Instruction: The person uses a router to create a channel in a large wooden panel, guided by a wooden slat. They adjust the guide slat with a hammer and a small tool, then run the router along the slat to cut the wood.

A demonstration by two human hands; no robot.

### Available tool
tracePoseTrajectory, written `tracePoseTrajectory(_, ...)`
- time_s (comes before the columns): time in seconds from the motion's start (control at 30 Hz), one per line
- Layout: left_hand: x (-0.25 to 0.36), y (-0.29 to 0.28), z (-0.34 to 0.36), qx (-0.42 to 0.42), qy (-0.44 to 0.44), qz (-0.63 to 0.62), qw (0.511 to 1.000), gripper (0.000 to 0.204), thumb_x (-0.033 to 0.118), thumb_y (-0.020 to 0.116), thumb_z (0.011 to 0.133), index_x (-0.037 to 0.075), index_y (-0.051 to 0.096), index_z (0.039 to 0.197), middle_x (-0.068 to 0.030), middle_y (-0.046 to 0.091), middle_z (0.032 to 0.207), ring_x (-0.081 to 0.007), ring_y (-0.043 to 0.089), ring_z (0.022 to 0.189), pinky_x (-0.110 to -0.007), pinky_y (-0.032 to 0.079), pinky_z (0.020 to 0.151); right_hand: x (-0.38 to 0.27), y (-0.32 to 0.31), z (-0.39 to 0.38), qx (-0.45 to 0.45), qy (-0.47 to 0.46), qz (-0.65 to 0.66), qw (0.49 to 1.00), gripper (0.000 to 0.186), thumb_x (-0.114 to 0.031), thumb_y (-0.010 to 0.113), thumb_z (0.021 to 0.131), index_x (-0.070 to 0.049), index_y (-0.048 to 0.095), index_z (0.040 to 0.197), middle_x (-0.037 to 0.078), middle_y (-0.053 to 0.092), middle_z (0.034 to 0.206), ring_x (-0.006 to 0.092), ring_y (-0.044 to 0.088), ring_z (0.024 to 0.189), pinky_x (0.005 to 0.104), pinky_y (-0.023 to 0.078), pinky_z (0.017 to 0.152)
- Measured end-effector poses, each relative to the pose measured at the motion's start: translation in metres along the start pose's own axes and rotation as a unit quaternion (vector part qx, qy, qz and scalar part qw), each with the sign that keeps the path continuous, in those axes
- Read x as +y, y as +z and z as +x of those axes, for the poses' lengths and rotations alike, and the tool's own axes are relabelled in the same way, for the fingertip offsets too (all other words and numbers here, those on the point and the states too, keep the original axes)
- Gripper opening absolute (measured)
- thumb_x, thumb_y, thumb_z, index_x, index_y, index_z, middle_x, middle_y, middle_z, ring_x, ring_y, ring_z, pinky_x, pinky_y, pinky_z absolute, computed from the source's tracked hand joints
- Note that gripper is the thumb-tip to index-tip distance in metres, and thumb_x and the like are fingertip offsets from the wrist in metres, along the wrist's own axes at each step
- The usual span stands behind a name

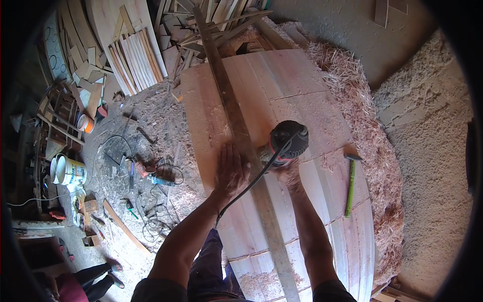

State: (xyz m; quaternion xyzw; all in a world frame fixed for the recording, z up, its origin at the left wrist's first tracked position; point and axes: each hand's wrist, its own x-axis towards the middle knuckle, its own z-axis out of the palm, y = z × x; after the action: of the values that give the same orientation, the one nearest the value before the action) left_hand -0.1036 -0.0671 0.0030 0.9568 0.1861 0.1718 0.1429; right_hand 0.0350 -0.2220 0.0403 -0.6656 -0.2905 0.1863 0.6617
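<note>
My left hand (230,170) lies flat with fingers stretched out on a wide, pale panel of wooden planks (297,75), against the left edge of a long, dull straight board (221,85) laid lengthwise across it. My right hand (286,173) grips a black corded power tool (289,137) with red trim, standing just right of that board; its underside is mostly hidden by my hand and the tool body. The black cord runs down past my left wrist. A hammer with a green handle (350,189) rests on the right part of the panel.
Shavings (370,126) lie along the panel's right. Wood offcuts (236,22) and stacked strips (136,63) are piled behind. At left are corded tools (161,178), white buckets (70,171) and loose cords on the littered floor. Another person's legs (95,282) show at lower left.
</note>
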Motion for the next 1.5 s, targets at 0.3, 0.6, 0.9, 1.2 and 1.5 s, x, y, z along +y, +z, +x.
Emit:
tracePoseTrajectory(0.3, -0.038, 0.009, 0.061, 0.018, 0.01, -0.016, 1.0, 0.075, 0.033, 0.055, 0.097, -0.014, 0.029, 0.149, -0.0331, 0.031, 0.156, -0.0463, 0.028, 0.148, -0.054, 0.022, 0.123, 0.015, 0.01, 0.046, -0.008, 0.019, 0.031, 0.999, 0.064, -0.001, 0.085, 0.064, -0.007, 0.06, 0.123, 0.003, 0.071, 0.113, 0.0147, 0.068, 0.1, 0.0306, 0.055, 0.091)
tracePoseTrajectory(0.6, -0.08, 0.012, 0.118, 0.048, 0.045, 0.033, 0.997, 0.07, 0.033, 0.053, 0.098, -0.015, 0.034, 0.145, -0.0345, 0.036, 0.15, -0.0491, 0.035, 0.141, -0.055, 0.026, 0.12, 0.015, 0.024, 0.092, -0.02, 0.038, -0.006, 0.999, 0.064, -0.001, 0.085, 0.062, -0.006, 0.06, 0.121, 0.003, 0.071, 0.111, 0.0143, 0.068, 0.099, 0.0299, 0.055, 0.089)
tracePoseTrajectory(0.9, -0.091, 0.017, 0.129, 0.05, 0.069, 0.069, 0.994, 0.067, 0.034, 0.05, 0.099, -0.016, 0.039, 0.142, -0.0357, 0.041, 0.146, -0.05, 0.039, 0.138, -0.057, 0.03, 0.117, 0.031, 0.032, 0.131, -0.019, 0.028, -0.002, 0.999, 0.068, -0.003, 0.087, 0.064, -0.006, 0.057, 0.125, 0.003, 0.07, 0.115, 0.0147, 0.068, 0.101, 0.0304, 0.055, 0.092)
tracePoseTrajectory(1.2, -0.088, 0.002, 0.13, -0.013, 0.045, 0.007, 0.999, 0.071, 0.033, 0.047, 0.099, -0.018, 0.03, 0.146, -0.0404, 0.032, 0.151, -0.0555, 0.029, 0.143, -0.059, 0.021, 0.121, 0.024, 0.051, 0.18, -0.02, 0.051, 0.044, 0.997, 0.065, -0.003, 0.087, 0.065, -0.007, 0.058, 0.123, 0.002, 0.07, 0.114, 0.0137, 0.068, 0.101, 0.0297, 0.055, 0.09)
tracePoseTrajectory(1.5, -0.083, -0.007, 0.131, -0.002, 0.052, 0.006, 0.999, 0.067, 0.033, 0.049, 0.099, -0.018, 0.039, 0.141, -0.0406, 0.037, 0.148, -0.0536, 0.033, 0.143, -0.059, 0.025, 0.12, 0.037, 0.059, 0.225, -0.006, 0.018, 0.004, 1.0, 0.07, -0.004, 0.088, 0.065, -0.008, 0.054, 0.125, 0.002, 0.069, 0.112, 0.0134, 0.067, 0.099, 0.0293, 0.055, 0.088)
